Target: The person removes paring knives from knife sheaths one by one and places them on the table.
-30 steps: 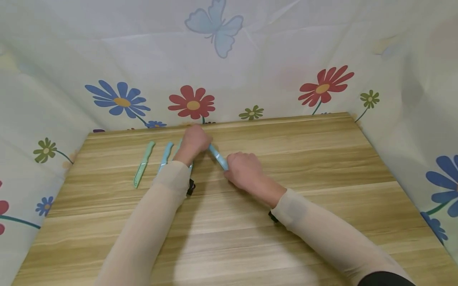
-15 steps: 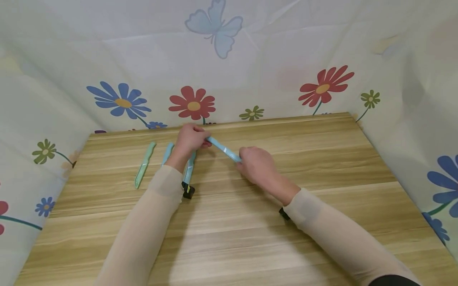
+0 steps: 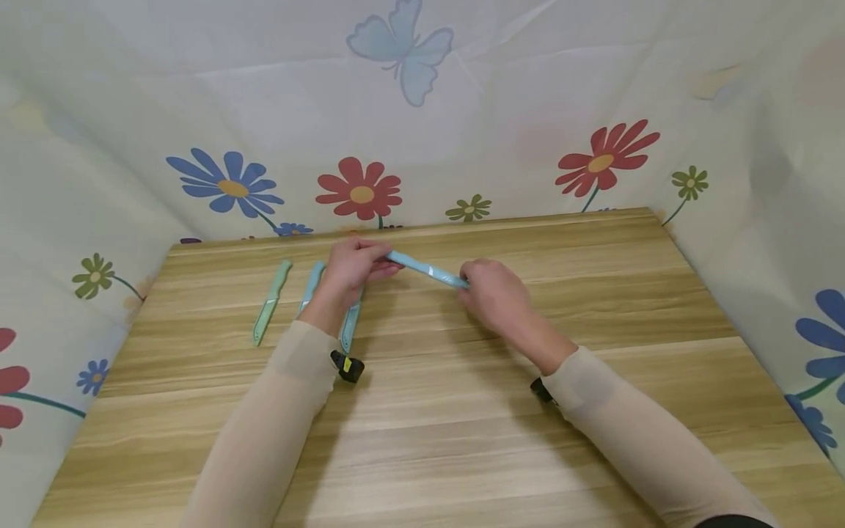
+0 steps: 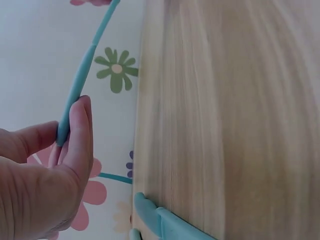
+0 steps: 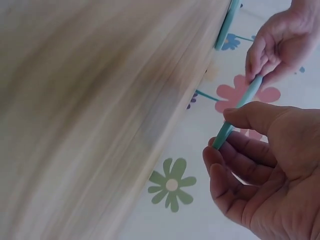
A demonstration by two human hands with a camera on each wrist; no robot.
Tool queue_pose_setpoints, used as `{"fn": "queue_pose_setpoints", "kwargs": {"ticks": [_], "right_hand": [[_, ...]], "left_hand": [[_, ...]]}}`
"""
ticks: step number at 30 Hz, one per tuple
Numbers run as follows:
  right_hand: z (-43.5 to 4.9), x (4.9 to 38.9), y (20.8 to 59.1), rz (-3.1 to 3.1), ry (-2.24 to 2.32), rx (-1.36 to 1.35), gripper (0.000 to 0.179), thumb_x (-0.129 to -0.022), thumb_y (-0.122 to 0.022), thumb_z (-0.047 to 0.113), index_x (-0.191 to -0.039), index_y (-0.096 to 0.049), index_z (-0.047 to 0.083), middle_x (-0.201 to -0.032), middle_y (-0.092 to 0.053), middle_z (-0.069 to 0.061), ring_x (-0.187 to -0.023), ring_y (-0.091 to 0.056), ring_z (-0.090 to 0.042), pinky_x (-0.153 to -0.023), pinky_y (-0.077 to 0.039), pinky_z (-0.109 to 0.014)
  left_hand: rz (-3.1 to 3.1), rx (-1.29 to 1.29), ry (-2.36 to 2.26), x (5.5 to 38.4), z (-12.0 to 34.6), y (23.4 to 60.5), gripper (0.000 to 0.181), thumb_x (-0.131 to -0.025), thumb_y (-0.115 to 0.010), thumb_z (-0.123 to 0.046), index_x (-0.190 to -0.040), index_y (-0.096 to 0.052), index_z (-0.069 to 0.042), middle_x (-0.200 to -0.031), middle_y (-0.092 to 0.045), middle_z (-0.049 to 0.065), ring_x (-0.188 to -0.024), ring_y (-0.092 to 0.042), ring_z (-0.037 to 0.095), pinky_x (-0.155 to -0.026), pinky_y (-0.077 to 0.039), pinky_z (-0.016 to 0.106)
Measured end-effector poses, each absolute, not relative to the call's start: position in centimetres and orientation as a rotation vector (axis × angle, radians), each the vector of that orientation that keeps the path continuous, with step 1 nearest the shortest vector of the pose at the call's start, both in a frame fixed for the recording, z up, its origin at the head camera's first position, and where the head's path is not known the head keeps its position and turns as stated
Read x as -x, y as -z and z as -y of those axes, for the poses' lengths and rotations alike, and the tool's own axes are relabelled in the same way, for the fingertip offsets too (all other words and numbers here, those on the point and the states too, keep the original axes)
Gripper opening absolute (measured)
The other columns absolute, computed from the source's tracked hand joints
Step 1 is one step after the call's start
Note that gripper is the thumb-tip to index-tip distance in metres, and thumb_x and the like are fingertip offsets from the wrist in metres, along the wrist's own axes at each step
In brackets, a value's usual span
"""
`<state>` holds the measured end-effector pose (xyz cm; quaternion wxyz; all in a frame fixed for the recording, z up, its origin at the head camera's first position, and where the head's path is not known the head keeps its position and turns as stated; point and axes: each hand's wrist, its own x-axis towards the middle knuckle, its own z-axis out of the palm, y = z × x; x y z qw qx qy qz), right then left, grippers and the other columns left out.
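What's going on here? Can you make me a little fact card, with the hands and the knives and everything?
Held thing: blue knife
Left hand: pinches one end
Right hand: pinches the other end
On the table: green knife, second blue knife, third blue knife
Partly hidden: both blue ones on the table, by the left hand and arm
Backdrop: white, with flowers and a butterfly

Three blue knives (image 3: 429, 270) (image 3: 312, 284) (image 3: 351, 324) and one green knife (image 3: 271, 303) show; what the left arm (image 3: 264, 425) hides cannot be counted. There are two hands (image 3: 355, 268) (image 3: 498, 295), two black wrist devices (image 3: 350, 368) (image 3: 541, 390), one counter (image 3: 422, 440), one butterfly (image 3: 412, 55), three green flowers (image 3: 93, 276) (image 3: 469, 209) (image 3: 689, 183), and two large red flowers (image 3: 361, 194) (image 3: 601, 163) on the back wall (image 3: 502, 147).
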<state>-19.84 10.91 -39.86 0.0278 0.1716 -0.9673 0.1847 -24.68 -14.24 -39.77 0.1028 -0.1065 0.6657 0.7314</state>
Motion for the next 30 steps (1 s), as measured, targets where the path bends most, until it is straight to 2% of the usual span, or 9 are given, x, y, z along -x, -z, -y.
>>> {"fn": "queue_pose_setpoints", "kwargs": {"ticks": [6, 12, 19, 30], "right_hand": [[-12.0, 20.0, 39.9, 2.906, -0.623, -0.6, 0.017, -0.097, -0.074, 0.01, -0.109, -0.077, 0.0, -0.101, -0.072, -0.013, -0.089, -0.067, -0.026, -0.08, -0.059, -0.042], [-12.7, 19.7, 39.9, 2.752, -0.517, -0.696, 0.019, -0.097, -0.078, 0.012, -0.11, -0.078, 0.0, -0.103, -0.072, -0.013, -0.095, -0.067, -0.029, -0.084, -0.058, -0.044], [-13.7, 19.4, 39.9, 2.544, -0.28, -0.861, 0.017, -0.099, -0.077, 0.015, -0.111, -0.076, 0.002, -0.108, -0.073, -0.011, -0.104, -0.066, -0.033, -0.095, -0.052, -0.051], [-14.4, 18.7, 39.2, 2.43, -0.29, -0.984, 0.018, -0.094, -0.081, 0.007, -0.109, -0.075, -0.003, -0.104, -0.072, -0.014, -0.096, -0.066, -0.033, -0.088, -0.055, -0.047]], "left_hand": [[-1.94, 0.29, -2.214, 23.1, 14.1, 39.6, 0.034, -0.106, -0.069, -0.016, -0.131, -0.062, 0.005, -0.117, -0.07, 0.021, -0.098, -0.077, 0.026, -0.097, -0.059, 0.04], [-1.908, 0.263, -2.286, 21.4, 14.0, 39.7, 0.032, -0.106, -0.068, -0.015, -0.13, -0.061, 0.005, -0.114, -0.074, 0.019, -0.099, -0.078, 0.026, -0.094, -0.06, 0.039], [-1.835, 0.261, -2.36, 19.6, 14.2, 39.9, 0.031, -0.107, -0.065, -0.013, -0.129, -0.058, 0.007, -0.112, -0.074, 0.018, -0.1, -0.078, 0.026, -0.092, -0.06, 0.037], [-1.713, 0.269, -2.449, 17.7, 13.7, 39.7, 0.021, -0.107, -0.065, -0.012, -0.118, -0.053, 0.001, -0.111, -0.072, 0.018, -0.099, -0.078, 0.026, -0.092, -0.06, 0.037]]}}
